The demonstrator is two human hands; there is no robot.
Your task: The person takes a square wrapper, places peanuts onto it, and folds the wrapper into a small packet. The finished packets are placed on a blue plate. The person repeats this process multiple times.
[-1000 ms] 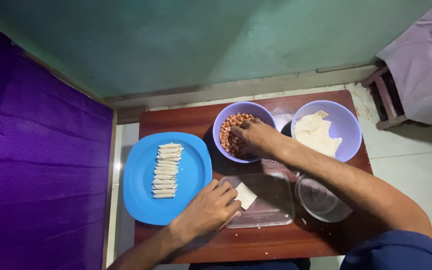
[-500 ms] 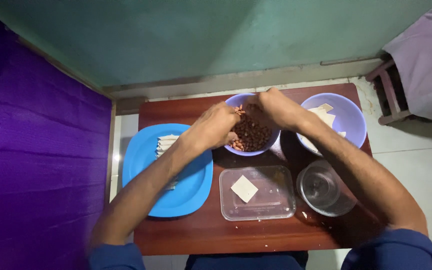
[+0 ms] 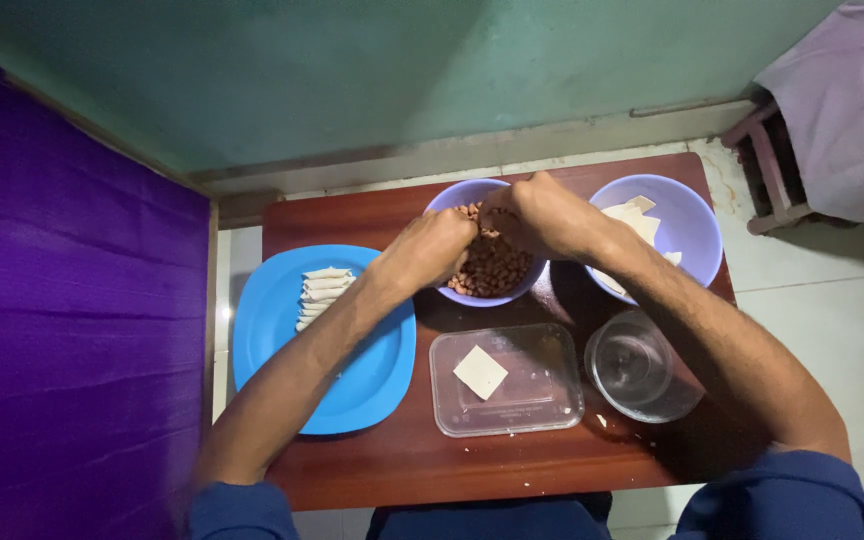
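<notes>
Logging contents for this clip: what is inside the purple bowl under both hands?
The purple bowl holds brown, nut-like pieces. The left hand and right hand meet over its far half, so whatever lies beneath them is hidden.

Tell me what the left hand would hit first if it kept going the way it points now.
The left hand points right, over the bowl of brown filling. Going on, it would probably meet the right hand first, already nearly touching above that bowl; depth is unclear.

A home food-preparation corner: a small wooden table [image 3: 392,470] crowded with plastic bowls [image 3: 697,215] against a green painted wall [image 3: 352,70].
</notes>
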